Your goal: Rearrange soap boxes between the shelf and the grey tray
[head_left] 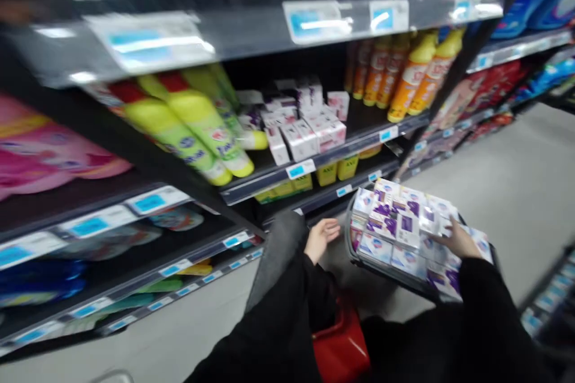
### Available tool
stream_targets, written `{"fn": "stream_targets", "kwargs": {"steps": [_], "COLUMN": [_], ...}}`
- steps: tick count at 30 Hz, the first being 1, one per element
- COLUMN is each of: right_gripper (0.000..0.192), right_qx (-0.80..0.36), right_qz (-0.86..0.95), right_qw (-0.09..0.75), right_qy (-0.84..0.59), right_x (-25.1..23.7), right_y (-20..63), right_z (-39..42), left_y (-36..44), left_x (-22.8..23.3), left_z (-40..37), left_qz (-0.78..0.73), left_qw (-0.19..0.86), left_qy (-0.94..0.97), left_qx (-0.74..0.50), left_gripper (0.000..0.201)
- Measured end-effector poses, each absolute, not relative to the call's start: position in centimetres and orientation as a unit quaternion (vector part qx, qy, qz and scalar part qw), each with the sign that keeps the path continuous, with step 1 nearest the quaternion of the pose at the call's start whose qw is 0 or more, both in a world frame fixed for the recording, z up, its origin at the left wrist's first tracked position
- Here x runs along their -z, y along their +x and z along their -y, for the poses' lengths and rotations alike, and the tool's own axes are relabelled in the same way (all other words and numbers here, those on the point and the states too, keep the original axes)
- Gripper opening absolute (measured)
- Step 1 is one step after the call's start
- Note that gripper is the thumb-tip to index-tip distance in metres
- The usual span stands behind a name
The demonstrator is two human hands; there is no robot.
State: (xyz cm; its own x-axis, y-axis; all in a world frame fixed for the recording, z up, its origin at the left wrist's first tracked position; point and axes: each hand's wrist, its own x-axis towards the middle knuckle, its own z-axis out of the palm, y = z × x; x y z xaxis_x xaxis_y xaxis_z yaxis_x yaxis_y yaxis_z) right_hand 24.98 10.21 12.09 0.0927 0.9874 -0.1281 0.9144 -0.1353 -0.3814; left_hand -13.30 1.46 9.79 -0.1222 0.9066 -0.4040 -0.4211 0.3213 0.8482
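Note:
My left hand (321,240) is open and holds nothing, its fingers stretched towards the near rim of a dark basket (351,251). White soap boxes (381,248) with blue or purple print fill that basket in a heap. Over the right part of the heap, my right hand (462,240) has its thumb and fingers around a white soap box (430,220); the grip is partly blurred. On the shelf to the left of the basket sit small white and pink boxes (309,134), stacked in rows.
Yellow-green bottles (202,125) lean left of the shelved boxes, and orange spray cans (417,78) stand to their right. Below are yellow bottles (327,173). A dark shelf upright (179,155) divides the bays. A red bag (341,344) hangs at my front. Pale floor (516,161) runs along the aisle.

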Motion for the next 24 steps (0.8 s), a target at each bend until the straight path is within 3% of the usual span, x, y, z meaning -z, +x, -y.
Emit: {"fn": "stream_targets", "kwargs": {"steps": [3,6,8,11,15,19,24], "right_gripper": [0.092,0.079,0.07,0.064,0.058,0.041,0.027], "right_qx": [-0.213,-0.276,-0.311,-0.326,-0.287,-0.26,-0.179], "right_qz": [0.589,0.579,0.567,0.555,0.557,0.56,0.614], "right_qw": [0.161,0.225,0.242,0.236,0.218,0.226,0.229], "right_qy": [-0.763,-0.734,-0.724,-0.728,-0.748,-0.754,-0.734], "right_x": [-9.2,-6.4,-5.6,-5.9,-7.1,-7.3,-6.1], "right_y": [26.0,26.8,26.7,25.9,25.3,24.6,23.6], "right_z": [-7.9,-3.6,-0.8,1.3,1.2,1.3,1.7], "left_y": [-15.7,-19.1,-21.4,-23.5,-23.6,-23.1,-23.9], "left_x": [-15.2,-22.3,-26.7,-31.5,-34.7,-35.3,-34.0], "left_z": [-1.3,-2.0,-4.0,-9.4,-18.1,-24.0,-26.9], "left_qz": [-0.51,-0.579,-0.654,-0.746,-0.759,-0.755,-0.768], "left_qw": [0.502,0.291,0.14,0.024,-0.016,0.006,0.017], "left_qy": [0.327,0.429,0.463,0.503,0.572,0.615,0.596], "left_qx": [-0.617,-0.629,-0.581,-0.435,-0.309,-0.226,-0.233], "left_gripper": [0.033,0.027,0.034,0.056,0.062,0.055,0.063]}}
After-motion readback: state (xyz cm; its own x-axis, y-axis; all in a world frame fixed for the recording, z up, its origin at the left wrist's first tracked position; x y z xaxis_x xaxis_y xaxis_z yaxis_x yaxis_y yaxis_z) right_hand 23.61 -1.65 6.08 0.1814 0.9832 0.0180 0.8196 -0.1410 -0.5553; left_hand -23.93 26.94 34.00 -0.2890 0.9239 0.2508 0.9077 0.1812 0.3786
